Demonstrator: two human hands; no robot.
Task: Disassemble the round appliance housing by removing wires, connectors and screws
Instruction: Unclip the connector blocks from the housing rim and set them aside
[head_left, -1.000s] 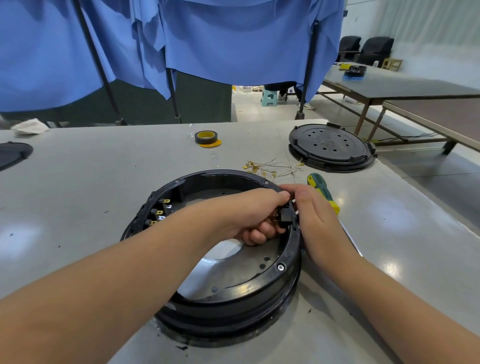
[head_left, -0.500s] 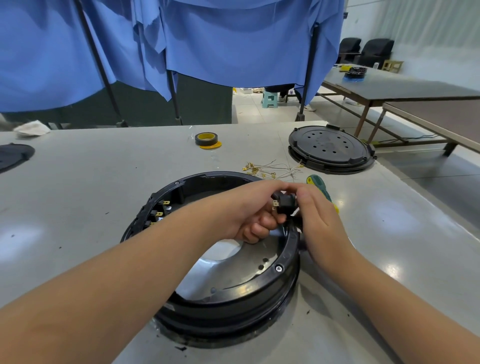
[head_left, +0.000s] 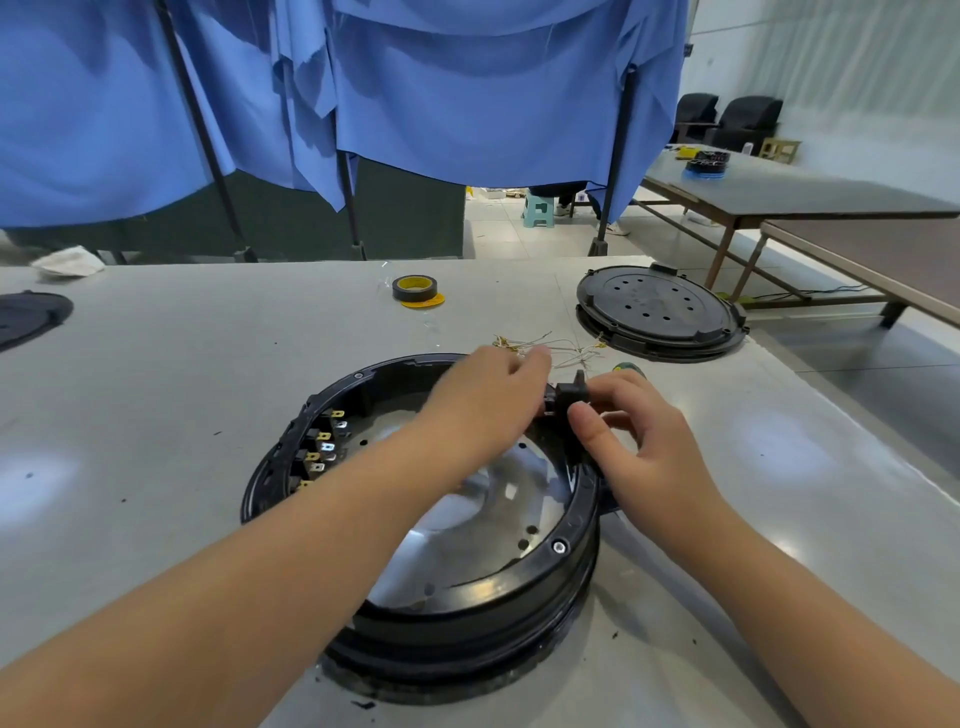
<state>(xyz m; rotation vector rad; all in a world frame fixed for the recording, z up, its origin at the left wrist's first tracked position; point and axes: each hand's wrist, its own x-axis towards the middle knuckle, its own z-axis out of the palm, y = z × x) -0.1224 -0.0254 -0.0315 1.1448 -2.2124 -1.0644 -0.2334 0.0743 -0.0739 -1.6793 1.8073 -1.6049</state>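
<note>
Above the housing (head_left: 558, 545) rim on the bench (head_left: 156, 395), both hands, left hand (head_left: 488, 400) & right hand (head_left: 631, 441), pinch the black connector (head_left: 569, 396), now lifted clear vs. 1 s ago, so it's prob. freed.

No legible text — none anywhere

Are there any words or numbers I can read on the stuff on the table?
No words or numbers can be read in this picture.
Tape roll: yellow inside, no print shows.
Round black lid: only holes, no label.
Black housing: any marks are too small to read.
</note>
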